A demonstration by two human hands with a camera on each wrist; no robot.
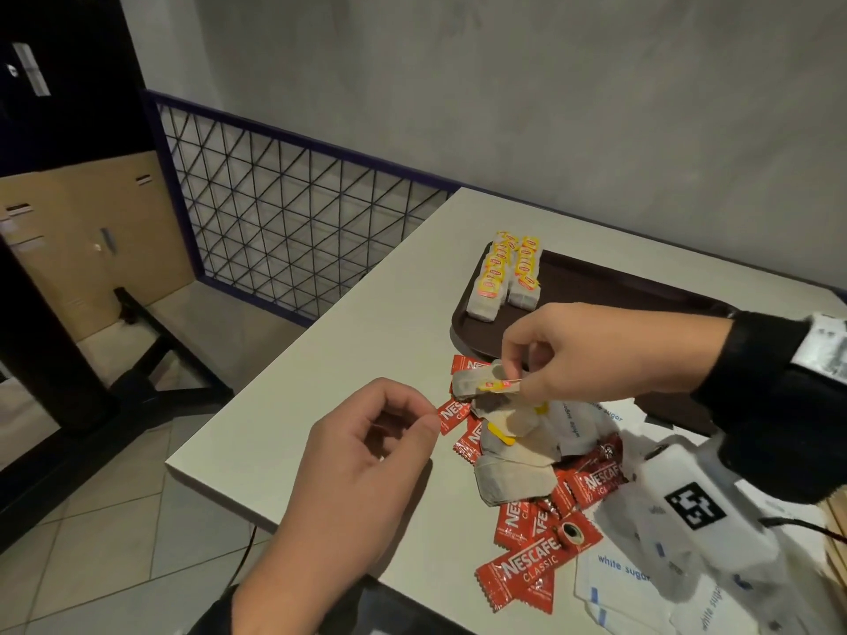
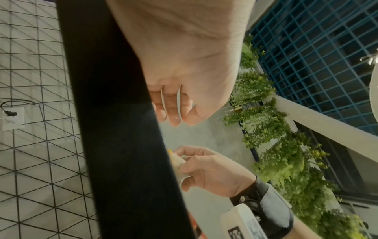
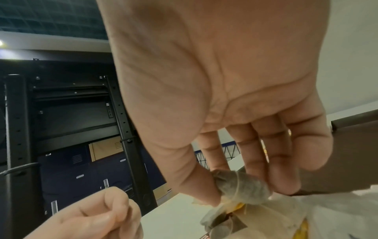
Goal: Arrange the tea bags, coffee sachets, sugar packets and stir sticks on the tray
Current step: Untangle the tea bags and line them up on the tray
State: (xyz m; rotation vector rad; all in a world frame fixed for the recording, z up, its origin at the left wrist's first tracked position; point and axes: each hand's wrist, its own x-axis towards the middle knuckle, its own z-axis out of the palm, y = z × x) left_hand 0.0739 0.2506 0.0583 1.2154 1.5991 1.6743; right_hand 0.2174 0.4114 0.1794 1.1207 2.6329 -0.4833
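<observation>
My right hand [image 1: 515, 382] pinches a tea bag [image 1: 476, 382] by its yellow tag, lifted just above the mixed pile; the bag's paper [image 3: 243, 186] sits between thumb and fingers. My left hand [image 1: 412, 417] hovers left of the pile with fingers curled and thumb against forefinger, nothing visible in it. The brown tray [image 1: 596, 304] lies behind, with two rows of tea bags [image 1: 504, 277] at its left end. Red coffee sachets [image 1: 536, 561], white sugar packets [image 1: 618, 570] and more tea bags [image 1: 508, 478] lie heaped on the table. Wooden stir sticks [image 1: 836, 543] show at the right edge.
The pale table [image 1: 343, 359] ends close to my left hand, with tiled floor below. A wire-mesh railing [image 1: 298, 222] runs behind the table's left side. Grey wall stands behind the tray. A white tagged device [image 1: 687, 501] on my right wrist hangs over the sugar packets.
</observation>
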